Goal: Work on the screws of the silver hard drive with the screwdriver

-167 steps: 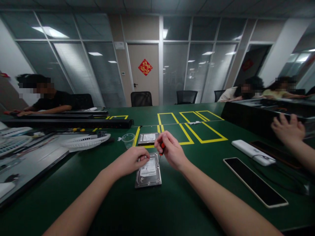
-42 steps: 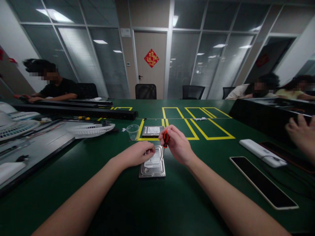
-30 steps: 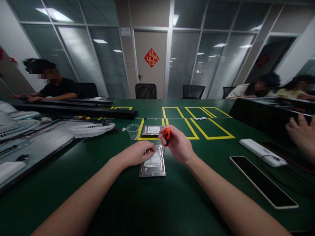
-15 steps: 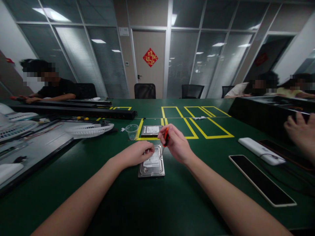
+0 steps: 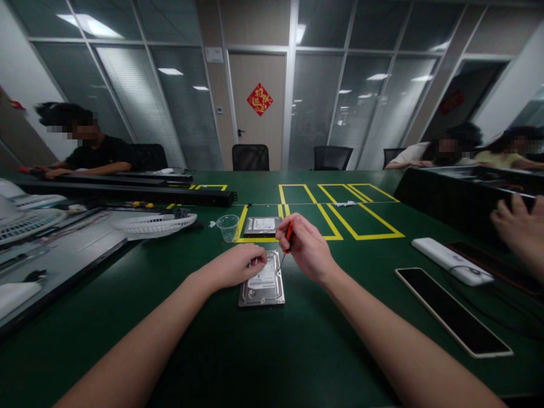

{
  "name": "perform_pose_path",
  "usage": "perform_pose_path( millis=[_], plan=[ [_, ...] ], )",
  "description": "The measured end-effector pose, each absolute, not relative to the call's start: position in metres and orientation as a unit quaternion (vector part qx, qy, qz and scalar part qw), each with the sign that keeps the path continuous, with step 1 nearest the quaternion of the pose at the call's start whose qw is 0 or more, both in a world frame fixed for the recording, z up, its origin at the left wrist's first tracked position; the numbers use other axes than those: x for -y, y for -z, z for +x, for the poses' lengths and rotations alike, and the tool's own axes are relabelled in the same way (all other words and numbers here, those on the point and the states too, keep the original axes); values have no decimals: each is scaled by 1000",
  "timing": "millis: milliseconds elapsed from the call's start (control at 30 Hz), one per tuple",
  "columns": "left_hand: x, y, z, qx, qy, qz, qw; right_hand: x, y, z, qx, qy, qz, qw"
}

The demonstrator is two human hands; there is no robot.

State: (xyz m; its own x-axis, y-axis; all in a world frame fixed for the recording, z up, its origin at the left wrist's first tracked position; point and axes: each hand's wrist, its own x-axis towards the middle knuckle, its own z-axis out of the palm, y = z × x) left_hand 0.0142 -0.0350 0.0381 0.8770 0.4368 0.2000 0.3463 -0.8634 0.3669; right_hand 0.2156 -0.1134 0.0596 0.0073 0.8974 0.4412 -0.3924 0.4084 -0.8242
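Observation:
A silver hard drive (image 5: 266,286) lies flat on the green table in front of me, label side up. My left hand (image 5: 244,265) rests over its left edge with curled fingers, holding it; the fingertips are partly hidden. In my right hand (image 5: 306,249) is a screwdriver with an orange and black handle (image 5: 289,237). Its thin shaft slants down to the right edge of the drive, and I cannot make out the tip's exact contact. Just beyond lies a second hard drive (image 5: 260,225), beside a clear plastic cup (image 5: 228,228).
Yellow tape outlines (image 5: 361,236) mark the table. On the right are a phone (image 5: 453,311), a white power bank (image 5: 450,260) with a cable, and a black case (image 5: 446,198) near another person's hand (image 5: 521,226). White fan covers (image 5: 155,224) and a large panel lie left. Other people sit around.
My right hand and the screwdriver have shifted very slightly to the right, the handle tilting a little. The left hand and the hard drive stay in place.

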Motion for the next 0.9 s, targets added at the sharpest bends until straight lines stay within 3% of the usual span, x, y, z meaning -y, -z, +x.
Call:
perform_pose_path(
  millis=[900],
  plan=[
    [35, -39, 14, -200, -144, 955, 162, 112, -59, 215, 499, -484, -269, 666]
  ],
)
